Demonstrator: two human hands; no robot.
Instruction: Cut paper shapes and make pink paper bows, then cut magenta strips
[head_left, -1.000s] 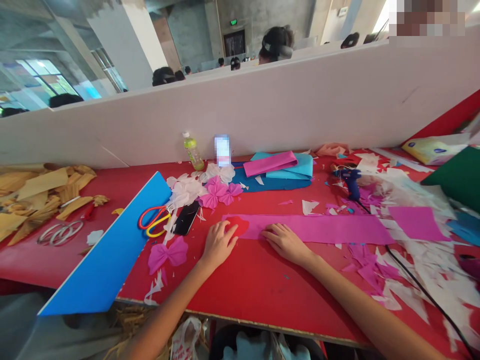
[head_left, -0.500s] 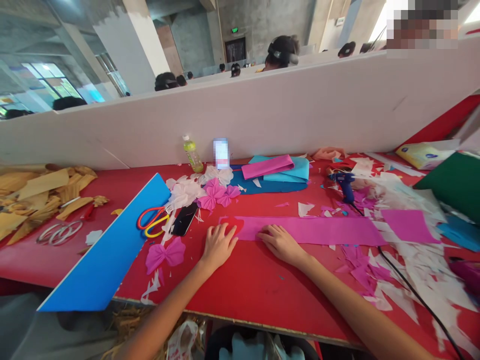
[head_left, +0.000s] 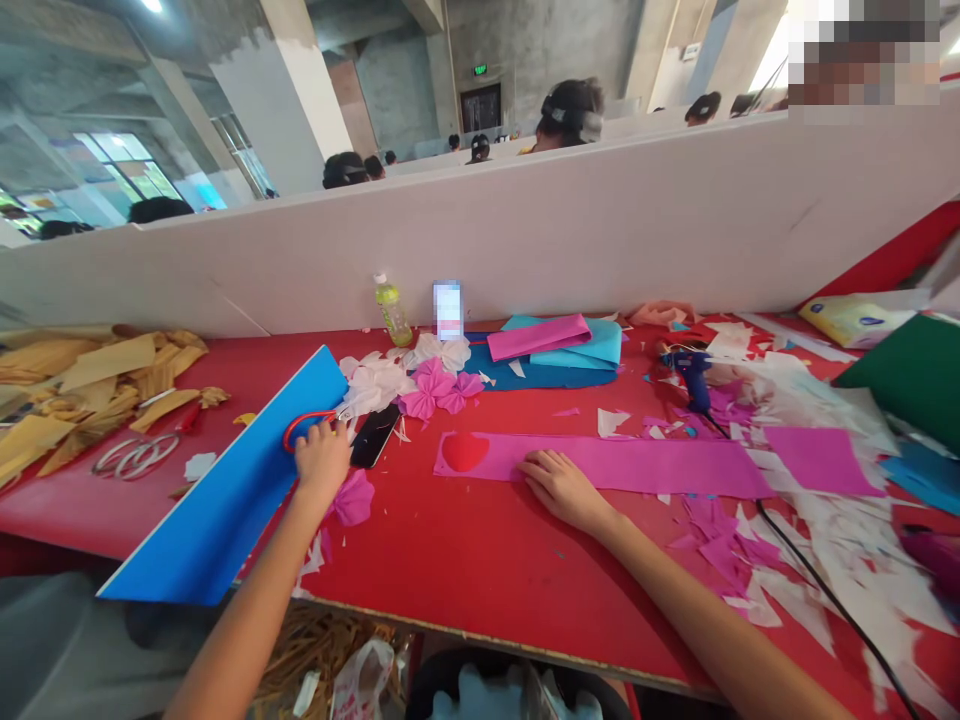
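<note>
My left hand is closed over the scissors, covering one of their handles; the red handle shows beside my fingers. My right hand lies flat on a long magenta strip, fingers loosely extended. Near the strip's left end rests a small rounded red piece. A magenta flower-like piece is partly hidden behind my left wrist. Just right of my left hand lies a dark phone. White flowers and magenta flowers are bunched behind it.
A blue board leans at the left. A drink bottle and a lit phone stand by the white partition. Folded turquoise material lies behind the strip. On the right are a glue gun, its black cord and scattered scraps.
My left hand has left the red piece and strip end and moved left onto the scissors. My right hand stays on the strip. The view has shifted slightly.
</note>
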